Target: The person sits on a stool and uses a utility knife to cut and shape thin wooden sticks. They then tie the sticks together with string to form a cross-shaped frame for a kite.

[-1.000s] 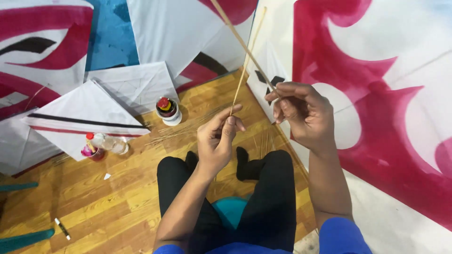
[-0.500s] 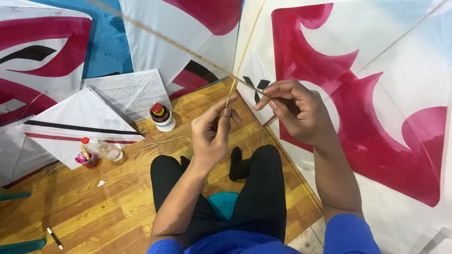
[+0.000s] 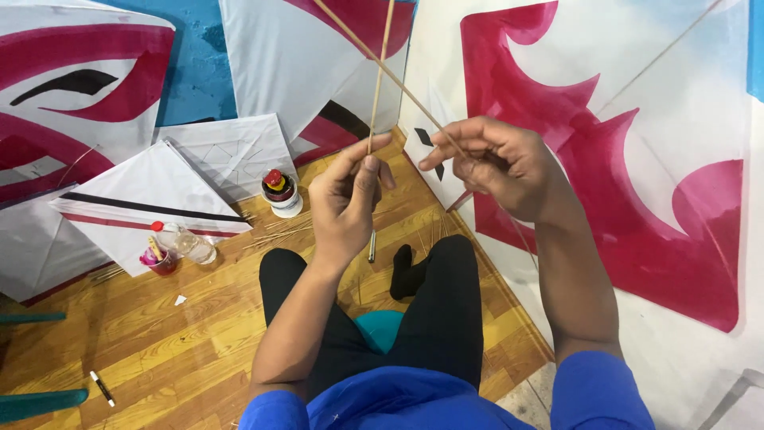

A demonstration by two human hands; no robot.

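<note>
Far left on the wooden floor (image 3: 159, 342) lies a black-and-white marker (image 3: 102, 388), and up from it a small pink cup (image 3: 161, 260) stands just beside a clear plastic bottle (image 3: 187, 241) lying on its side. Behind those, a white kite with a black and red stripe (image 3: 143, 203) rests flat, and larger red-and-white kites (image 3: 72, 87) lean around it. A white pot with a red top (image 3: 280, 191) sits near the kite's corner, thin loose sticks (image 3: 278, 231) scattered at its foot. Now my left hand (image 3: 344, 203): thumb and forefinger are pressed together on the lower end of a thin bamboo stick (image 3: 380, 72), which rises nearly upright out of the top of view. It crosses a second bamboo stick (image 3: 374, 57) that slants down from the upper left into my right hand (image 3: 503, 166), where my fingertips (image 3: 434, 155) pinch it. Both sticks are up in the air above my black-trousered legs (image 3: 446, 310). To the right, a big white kite with a red painted shape (image 3: 621, 159) stands close by my right arm.
</note>
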